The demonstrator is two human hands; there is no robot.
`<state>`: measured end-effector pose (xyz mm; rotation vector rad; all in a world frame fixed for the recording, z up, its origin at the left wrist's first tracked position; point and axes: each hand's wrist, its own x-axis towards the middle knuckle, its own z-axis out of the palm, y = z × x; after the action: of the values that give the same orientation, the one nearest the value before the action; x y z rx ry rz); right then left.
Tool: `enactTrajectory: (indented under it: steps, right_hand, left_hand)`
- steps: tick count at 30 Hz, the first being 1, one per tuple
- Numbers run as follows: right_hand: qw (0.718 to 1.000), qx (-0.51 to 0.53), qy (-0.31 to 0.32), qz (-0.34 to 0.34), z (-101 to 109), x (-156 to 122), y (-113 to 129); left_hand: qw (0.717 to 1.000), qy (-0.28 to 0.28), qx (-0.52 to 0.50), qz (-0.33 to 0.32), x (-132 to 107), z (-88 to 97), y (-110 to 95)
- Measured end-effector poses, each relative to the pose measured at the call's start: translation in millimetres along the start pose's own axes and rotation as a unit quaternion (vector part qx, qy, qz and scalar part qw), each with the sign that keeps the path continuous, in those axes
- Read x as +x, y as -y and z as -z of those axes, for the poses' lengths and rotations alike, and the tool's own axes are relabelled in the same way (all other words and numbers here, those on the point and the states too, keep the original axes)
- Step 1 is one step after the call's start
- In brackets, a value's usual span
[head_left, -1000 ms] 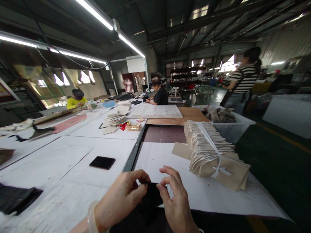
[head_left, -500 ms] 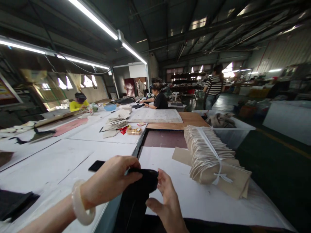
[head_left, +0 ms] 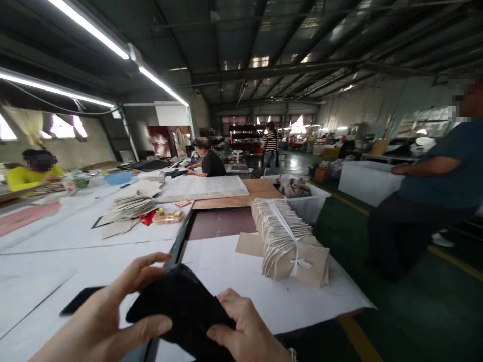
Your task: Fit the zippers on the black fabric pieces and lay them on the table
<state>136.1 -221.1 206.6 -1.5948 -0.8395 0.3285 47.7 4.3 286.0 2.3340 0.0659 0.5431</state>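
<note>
Right grip (head_left: 247, 324) pinching black fabric (head_left: 184, 301), left grip (head_left: 109, 314) around it; phone (head_left: 76, 301) nearby

Ahead of the right hand (head_left: 245, 324), a stretch of white paper (head_left: 222, 264) offers a way forward, up to the tied bundle of beige pieces (head_left: 279, 241) standing ahead and to its right, with a flat beige piece (head_left: 249, 244) jutting out on the bundle's left. Black fabric (head_left: 184, 311) bars the gap between this hand and the left hand (head_left: 116, 314), behind which a partly hidden phone (head_left: 80, 300) lies low. White tabletop (head_left: 33, 271) stretches past the phone, until a stack of pale pieces (head_left: 132, 207) and a clear food box (head_left: 168, 216) obstruct farther ahead.
</note>
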Motion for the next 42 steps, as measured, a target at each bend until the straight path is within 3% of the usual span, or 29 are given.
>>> enactTrajectory:
  steps: [5,11,24,31,36,42]
  right_hand:
    - [0.994,-0.084,0.064,-0.016,1,-17,-12]
    - [0.988,-0.109,0.103,-0.040,-4,-26,-21]
    - [0.979,-0.142,0.125,-0.082,-14,-41,-31]
    - [0.978,-0.032,0.160,-0.133,-19,-41,-48]
    - [0.986,0.059,0.127,-0.086,-34,-32,-55]
    - [0.993,0.064,0.091,-0.036,-45,-26,-60]
  left_hand:
    - [0.995,0.097,-0.001,-0.018,-16,-30.6,-2]
    - [0.990,0.136,0.023,-0.037,-33,-50.4,5]
    - [0.992,0.126,-0.032,-0.002,-50,-57.9,23]
    - [0.990,0.143,0.003,0.000,-54,-65.3,21]
    - [0.988,0.148,0.028,-0.011,-57,-64.7,17]
    - [0.990,0.140,0.024,-0.011,-59,-62.4,18]
